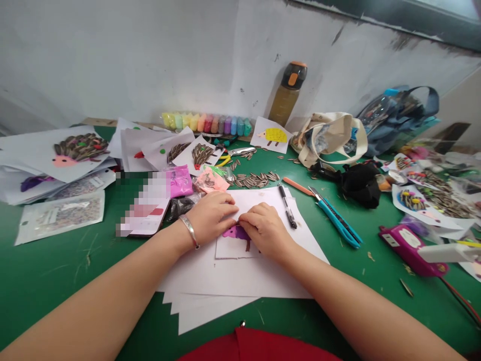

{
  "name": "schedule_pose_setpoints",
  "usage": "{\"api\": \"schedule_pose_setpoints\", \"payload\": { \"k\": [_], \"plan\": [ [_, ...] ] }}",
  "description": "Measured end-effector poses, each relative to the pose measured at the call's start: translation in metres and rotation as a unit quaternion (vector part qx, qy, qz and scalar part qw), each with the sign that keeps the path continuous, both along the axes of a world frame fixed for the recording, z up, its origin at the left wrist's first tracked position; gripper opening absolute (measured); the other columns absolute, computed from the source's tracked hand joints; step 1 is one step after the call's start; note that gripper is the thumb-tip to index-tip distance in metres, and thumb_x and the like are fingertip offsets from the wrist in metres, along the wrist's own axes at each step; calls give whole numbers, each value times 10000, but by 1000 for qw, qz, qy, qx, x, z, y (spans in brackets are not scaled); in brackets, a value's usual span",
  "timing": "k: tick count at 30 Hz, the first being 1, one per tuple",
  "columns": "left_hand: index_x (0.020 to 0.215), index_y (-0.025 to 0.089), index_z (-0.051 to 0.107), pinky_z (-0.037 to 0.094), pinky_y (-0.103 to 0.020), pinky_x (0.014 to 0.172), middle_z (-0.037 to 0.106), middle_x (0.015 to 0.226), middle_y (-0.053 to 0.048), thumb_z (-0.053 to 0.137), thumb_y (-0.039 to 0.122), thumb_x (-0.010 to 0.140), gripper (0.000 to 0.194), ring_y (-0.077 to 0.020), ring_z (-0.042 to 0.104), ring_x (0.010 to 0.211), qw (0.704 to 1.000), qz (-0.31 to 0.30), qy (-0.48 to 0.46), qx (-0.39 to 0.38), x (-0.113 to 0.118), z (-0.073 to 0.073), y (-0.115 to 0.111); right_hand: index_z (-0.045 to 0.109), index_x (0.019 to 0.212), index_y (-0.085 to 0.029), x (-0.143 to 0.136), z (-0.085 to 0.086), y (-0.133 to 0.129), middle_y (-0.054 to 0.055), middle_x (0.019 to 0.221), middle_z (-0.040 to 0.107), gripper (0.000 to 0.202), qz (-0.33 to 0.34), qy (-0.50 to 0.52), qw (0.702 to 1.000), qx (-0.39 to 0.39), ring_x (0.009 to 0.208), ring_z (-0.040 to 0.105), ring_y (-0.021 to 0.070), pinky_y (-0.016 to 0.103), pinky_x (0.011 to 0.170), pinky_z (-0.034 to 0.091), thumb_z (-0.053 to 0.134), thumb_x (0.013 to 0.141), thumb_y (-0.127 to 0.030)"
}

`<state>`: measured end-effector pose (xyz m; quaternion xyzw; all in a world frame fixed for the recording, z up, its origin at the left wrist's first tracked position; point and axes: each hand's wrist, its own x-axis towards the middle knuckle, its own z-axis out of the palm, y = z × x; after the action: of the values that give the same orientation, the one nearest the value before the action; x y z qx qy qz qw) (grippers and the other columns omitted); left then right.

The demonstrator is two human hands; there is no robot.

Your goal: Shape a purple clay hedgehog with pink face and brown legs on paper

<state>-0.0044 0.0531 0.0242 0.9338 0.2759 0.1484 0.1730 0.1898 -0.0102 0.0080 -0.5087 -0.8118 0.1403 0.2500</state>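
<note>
My left hand (212,216) and my right hand (267,229) meet over a small white card (229,249) with a purple hedgehog shape (236,233) on it. The fingers of both hands are bent together at the card's upper part; what lies between the fingertips is hidden. Beneath the card is a stack of white paper (195,276). A black pen (287,206) rests on the stack, right of my right hand. Sunflower seeds (255,179) lie in a heap just beyond the stack.
Left are a phone (146,210), clay packets (180,180) and hedgehog pictures (80,150). Right are a blue cutter (338,218), black cloth (363,184), a magenta device (411,248) and more seed pictures. A bottle (287,95) and cloth bag (332,135) stand by the wall.
</note>
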Motion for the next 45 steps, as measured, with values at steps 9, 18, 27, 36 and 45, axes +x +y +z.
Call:
{"api": "schedule_pose_setpoints", "payload": {
  "k": [9, 18, 27, 36, 45],
  "plan": [
    [994, 183, 693, 431, -391, 901, 631, 1011, -83, 476, 276, 941, 241, -227, 559, 963, 1000, -4, -3, -15, -1, 2, 0, 713, 885, -221, 11, 4, -5, 49, 855, 669, 144, -35, 16, 999, 38, 865, 533, 209, 353, 780, 374, 576, 920, -248],
    [982, 174, 691, 432, -409, 927, 626, 1047, -94, 550, 318, 920, 211, -240, 562, 989, 1000, 13, -5, -10, 0, -2, 0, 713, 848, -214, 8, 5, -5, 41, 830, 666, 177, -23, -8, 1000, 18, 850, 512, 205, 346, 773, 362, 556, 930, -214],
    [978, 171, 698, 442, -403, 908, 624, 1033, -92, 574, 283, 905, 182, -244, 568, 979, 1000, 18, 16, -8, 3, 0, -2, 721, 859, -207, 8, 4, -5, 45, 821, 665, 176, -18, -11, 1000, 13, 848, 515, 204, 344, 780, 368, 559, 926, -205],
    [1007, 184, 692, 433, -388, 906, 630, 1047, -90, 510, 289, 937, 222, -231, 561, 982, 1000, 8, 0, -15, -1, 1, 0, 738, 858, -226, 31, 17, 13, 36, 855, 711, 188, -59, 7, 998, 24, 835, 588, 194, 328, 769, 400, 563, 904, -175],
    [997, 190, 692, 443, -389, 883, 638, 1036, -90, 505, 275, 927, 216, -223, 567, 957, 1000, 7, -18, -14, -4, 0, 0, 760, 924, -251, 59, 22, 79, 72, 954, 709, 298, -162, -182, 970, 18, 900, 554, 247, 344, 717, 340, 496, 875, -120]
  ]
}}
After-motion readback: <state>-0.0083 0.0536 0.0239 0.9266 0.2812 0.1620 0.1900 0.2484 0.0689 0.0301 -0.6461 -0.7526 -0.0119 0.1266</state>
